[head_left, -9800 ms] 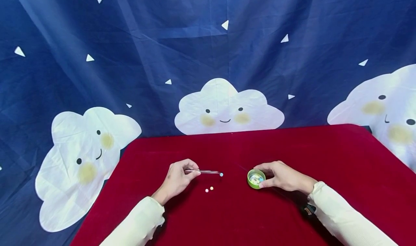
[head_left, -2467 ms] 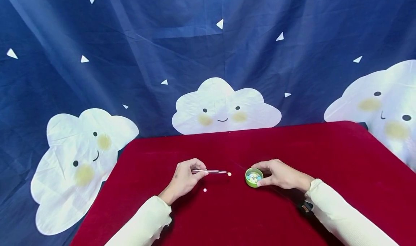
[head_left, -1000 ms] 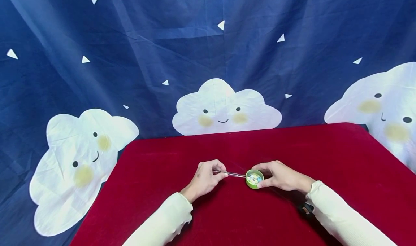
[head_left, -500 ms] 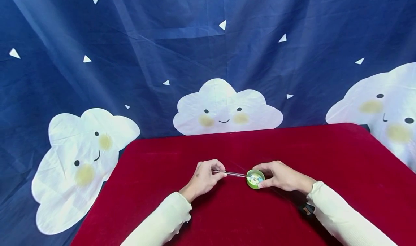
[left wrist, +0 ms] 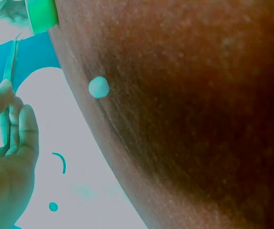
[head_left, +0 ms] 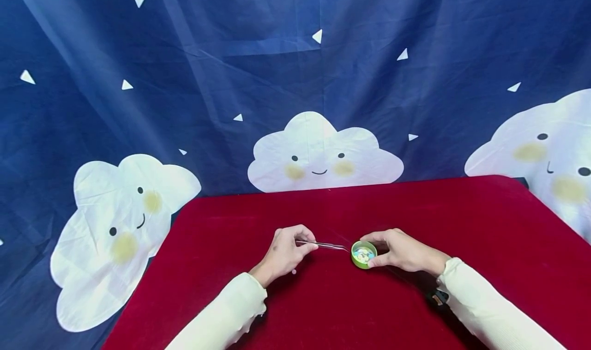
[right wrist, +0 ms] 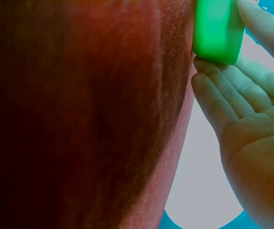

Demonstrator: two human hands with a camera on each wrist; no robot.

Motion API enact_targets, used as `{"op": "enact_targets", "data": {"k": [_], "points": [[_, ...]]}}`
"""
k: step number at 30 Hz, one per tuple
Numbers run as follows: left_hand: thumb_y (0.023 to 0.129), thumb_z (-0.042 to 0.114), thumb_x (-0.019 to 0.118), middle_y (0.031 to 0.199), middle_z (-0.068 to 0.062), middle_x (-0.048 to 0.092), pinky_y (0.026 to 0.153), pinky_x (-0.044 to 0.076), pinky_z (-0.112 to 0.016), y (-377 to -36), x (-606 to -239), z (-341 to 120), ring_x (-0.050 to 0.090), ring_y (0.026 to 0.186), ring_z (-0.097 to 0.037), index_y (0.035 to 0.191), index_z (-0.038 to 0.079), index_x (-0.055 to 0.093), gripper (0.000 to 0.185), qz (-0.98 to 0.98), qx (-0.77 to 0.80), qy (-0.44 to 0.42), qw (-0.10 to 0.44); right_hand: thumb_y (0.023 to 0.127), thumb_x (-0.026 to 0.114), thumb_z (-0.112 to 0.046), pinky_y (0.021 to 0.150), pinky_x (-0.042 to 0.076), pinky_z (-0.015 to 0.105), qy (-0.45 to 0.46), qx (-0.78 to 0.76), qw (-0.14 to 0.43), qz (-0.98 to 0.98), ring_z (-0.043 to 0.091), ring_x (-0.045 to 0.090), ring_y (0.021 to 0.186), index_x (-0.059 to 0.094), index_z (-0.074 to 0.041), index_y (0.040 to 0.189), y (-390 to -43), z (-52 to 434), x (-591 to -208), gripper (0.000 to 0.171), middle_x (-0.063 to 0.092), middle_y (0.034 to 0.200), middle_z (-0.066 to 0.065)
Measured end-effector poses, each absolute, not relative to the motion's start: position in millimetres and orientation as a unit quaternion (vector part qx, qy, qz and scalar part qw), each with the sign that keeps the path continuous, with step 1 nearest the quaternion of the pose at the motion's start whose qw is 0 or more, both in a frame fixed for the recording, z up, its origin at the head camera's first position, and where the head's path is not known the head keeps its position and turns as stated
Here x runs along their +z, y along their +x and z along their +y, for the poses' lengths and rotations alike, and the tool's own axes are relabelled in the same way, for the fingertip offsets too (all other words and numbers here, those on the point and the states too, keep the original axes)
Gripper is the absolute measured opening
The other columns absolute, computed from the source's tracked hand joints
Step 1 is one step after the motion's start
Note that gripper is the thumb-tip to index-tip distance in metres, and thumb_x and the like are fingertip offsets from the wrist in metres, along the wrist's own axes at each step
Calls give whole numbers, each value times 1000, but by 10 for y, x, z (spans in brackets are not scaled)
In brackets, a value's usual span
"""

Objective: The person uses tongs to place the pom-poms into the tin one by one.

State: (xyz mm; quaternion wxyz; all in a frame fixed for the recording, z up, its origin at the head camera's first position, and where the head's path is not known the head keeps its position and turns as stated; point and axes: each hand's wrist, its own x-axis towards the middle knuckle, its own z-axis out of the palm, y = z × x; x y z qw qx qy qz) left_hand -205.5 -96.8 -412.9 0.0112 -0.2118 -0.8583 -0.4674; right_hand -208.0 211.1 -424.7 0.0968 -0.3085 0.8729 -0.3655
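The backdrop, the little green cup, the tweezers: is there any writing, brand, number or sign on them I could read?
None can be read.
Backdrop: smiling clouds and white triangles, no writing.
Green cup: no label on its wall.
Tweezers: too thin to show any mark.
Red cloth: plain.

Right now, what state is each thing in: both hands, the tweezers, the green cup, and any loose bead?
left hand: pinches the tweezers, fingers curled.
tweezers: lying near level, tips at the cup's rim; whether they hold a bead cannot be told.
right hand: grips the green cup's side.
green cup: upright on the red cloth, open, holding several coloured beads.
loose bead: alone on the cloth, beside the left hand.
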Motion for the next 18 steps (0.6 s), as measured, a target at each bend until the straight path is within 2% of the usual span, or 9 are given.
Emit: {"op": "enact_targets", "data": {"k": [3, 7, 9, 14, 18], "points": [[84, 6, 80, 82, 3, 70, 36, 49, -32, -2050, -4118, -985, 60, 47, -18, 85, 15, 68, 15, -858, -465, -216, 21, 83, 82, -27, 89, 54, 32, -309, -364, 96, 873, 18, 66, 103, 64, 0, 127, -2080, 2115, -4251, 54, 69, 115, 2], [82, 6, 82, 79, 7, 70, 52, 53, -24, -2052, -4108, -1014, 64, 63, -10, 84, 16, 69, 16, -864, -445, -228, 54, 84, 82, -27, 90, 54, 35, -309, -363, 96, 874, 19, 65, 104, 64, 0, 128, -2080, 2117, -4252, 55, 69, 116, 3], [81, 6, 82, 77, 8, 70, 54, 53, -23, -2050, -4102, -1030, 63, 67, -6, 83, 15, 70, 16, -865, -443, -228, 59, 84, 82, -27, 90, 54, 36, -309, -363, 97, 874, 18, 65, 104, 63, 1, 128, -2081, 2119, -4252, 55, 69, 117, 3], [81, 6, 82, 76, 9, 70, 53, 54, -25, -2043, -4093, -1084, 62, 67, -6, 84, 15, 70, 16, -864, -450, -221, 53, 84, 82, -26, 90, 54, 37, -306, -370, 102, 871, 20, 65, 104, 62, 2, 128, -2086, 2122, -4250, 56, 68, 118, 5], [80, 7, 84, 75, 11, 69, 65, 52, -23, -2032, -4080, -1147, 61, 68, -5, 83, 17, 71, 16, -871, -435, -217, 71, 84, 82, -25, 89, 54, 38, -303, -375, 107, 870, 21, 65, 105, 62, 4, 129, -2087, 2122, -4250, 57, 68, 119, 7]]}}
